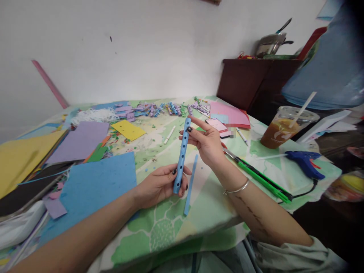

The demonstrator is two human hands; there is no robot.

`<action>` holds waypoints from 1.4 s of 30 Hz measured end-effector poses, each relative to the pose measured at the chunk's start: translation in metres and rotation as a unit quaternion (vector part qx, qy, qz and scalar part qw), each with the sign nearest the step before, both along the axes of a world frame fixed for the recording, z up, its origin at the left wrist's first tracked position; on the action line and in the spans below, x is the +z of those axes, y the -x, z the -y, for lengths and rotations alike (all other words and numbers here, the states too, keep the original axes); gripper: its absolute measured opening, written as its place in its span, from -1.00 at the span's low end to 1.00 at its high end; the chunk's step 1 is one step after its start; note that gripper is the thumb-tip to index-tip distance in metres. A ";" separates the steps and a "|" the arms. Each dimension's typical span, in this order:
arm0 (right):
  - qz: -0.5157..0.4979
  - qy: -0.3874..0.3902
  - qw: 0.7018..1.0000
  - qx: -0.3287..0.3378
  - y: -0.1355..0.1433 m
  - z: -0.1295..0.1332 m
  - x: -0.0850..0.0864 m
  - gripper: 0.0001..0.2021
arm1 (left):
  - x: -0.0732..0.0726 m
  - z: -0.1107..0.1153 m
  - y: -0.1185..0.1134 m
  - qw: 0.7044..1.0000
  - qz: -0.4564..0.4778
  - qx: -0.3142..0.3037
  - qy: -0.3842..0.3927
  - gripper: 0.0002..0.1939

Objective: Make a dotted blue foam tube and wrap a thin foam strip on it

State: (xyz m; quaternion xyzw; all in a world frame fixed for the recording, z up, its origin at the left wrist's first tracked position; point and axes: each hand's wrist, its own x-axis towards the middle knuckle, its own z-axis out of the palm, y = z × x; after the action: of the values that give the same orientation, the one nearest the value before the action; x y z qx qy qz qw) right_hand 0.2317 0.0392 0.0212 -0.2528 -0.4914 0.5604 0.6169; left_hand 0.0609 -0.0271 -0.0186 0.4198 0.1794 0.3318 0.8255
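Note:
A slim blue paper tube (182, 151) with a row of dark dots is held nearly upright over the table. Near its lower end my left hand (163, 182) is closed round it, thumb in front and fingers behind. My right hand (203, 138) pinches the tube close to its top, the thumb on its right side. Flat on the cloth, just right of the tube, lies a narrow blue paper strip (191, 185). A large blue sheet (99, 189) lies to the left of my left hand.
Purple (81, 142) and yellow sheets (129, 130) lie left, with scraps. Curled paper pieces (173, 109) line the back. At right are a phone (217, 125), a green cutter-like tool (261, 180), a drink cup (280, 131) and a blue glue gun (305, 161) with a cord.

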 end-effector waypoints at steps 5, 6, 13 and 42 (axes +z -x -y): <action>-0.003 0.005 1.000 0.021 0.000 0.001 0.000 -0.52 | -0.001 -0.002 0.003 0.999 0.006 -0.029 0.018 -0.78; -0.004 0.006 1.000 0.026 0.000 0.001 0.000 -0.52 | -0.001 -0.003 0.003 0.999 0.007 -0.036 0.024 -0.77; -0.011 0.005 0.998 0.056 -0.001 0.001 -0.002 -0.51 | -0.002 -0.005 0.005 0.998 0.008 -0.057 0.038 -0.77; -0.011 0.012 0.997 0.080 -0.001 0.003 0.005 -0.58 | -0.006 -0.007 0.005 0.998 -0.036 -0.050 0.010 -0.82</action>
State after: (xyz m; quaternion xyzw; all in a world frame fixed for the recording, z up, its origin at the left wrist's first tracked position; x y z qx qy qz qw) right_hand 0.2324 0.0360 0.0257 -0.2139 -0.4962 0.6164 0.5727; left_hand 0.0564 -0.0201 -0.0241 0.4321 0.1913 0.2728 0.8380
